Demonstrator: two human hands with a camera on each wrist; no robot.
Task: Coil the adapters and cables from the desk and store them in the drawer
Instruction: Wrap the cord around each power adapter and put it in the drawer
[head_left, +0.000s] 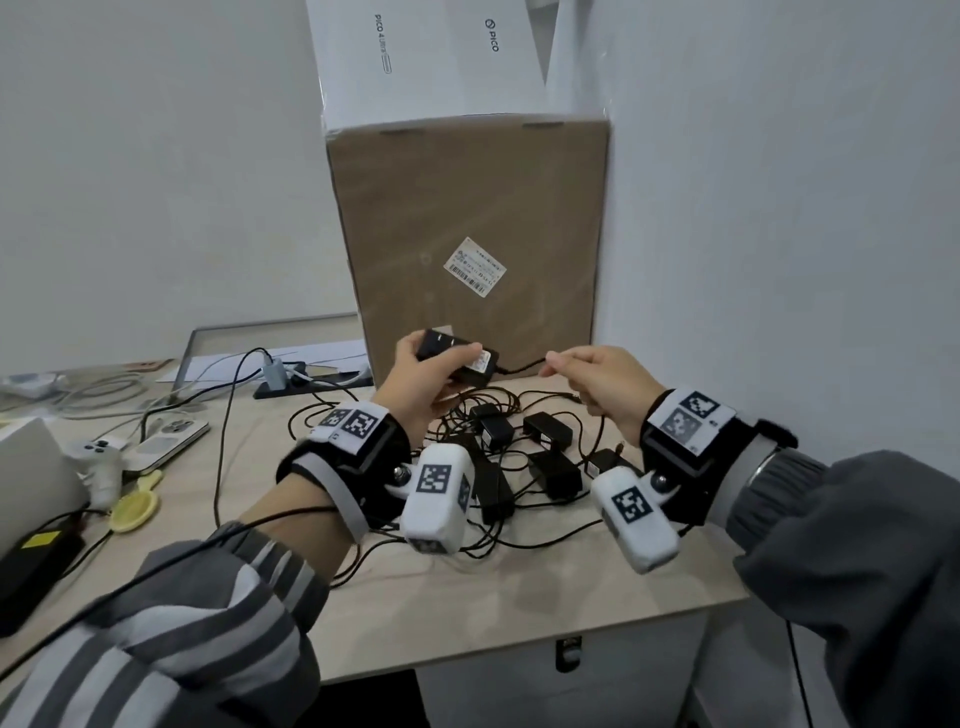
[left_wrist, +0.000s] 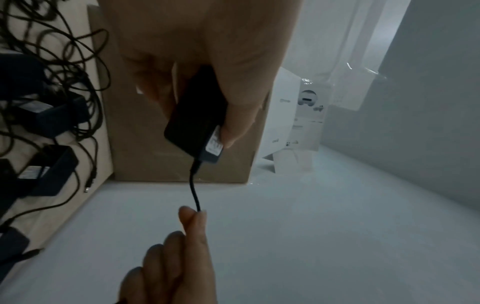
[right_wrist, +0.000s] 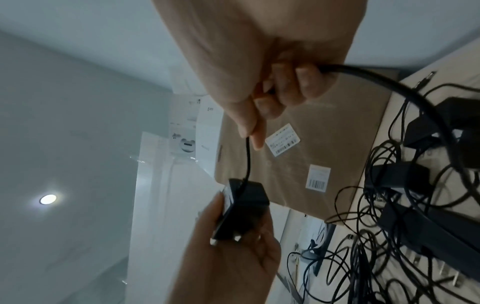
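Note:
My left hand (head_left: 415, 364) grips a black power adapter (head_left: 457, 358) with a white label, lifted above the desk (head_left: 519, 613). In the left wrist view the adapter (left_wrist: 197, 115) sits between thumb and fingers. Its thin black cable (head_left: 519, 368) runs right to my right hand (head_left: 587, 379), which pinches it between thumb and forefinger; the rest of the cable passes through the curled fingers (right_wrist: 303, 82). A tangle of several more black adapters and cables (head_left: 519, 447) lies on the desk below both hands. No drawer shows open.
A brown cardboard box (head_left: 467, 244) stands against the wall behind the hands, white boxes (head_left: 426, 57) on top. To the left lie a power strip (head_left: 291, 382), a white controller (head_left: 98, 452), a yellow item (head_left: 132, 506) and a black brick (head_left: 36, 566). A white cabinet (head_left: 566, 691) sits under the desk.

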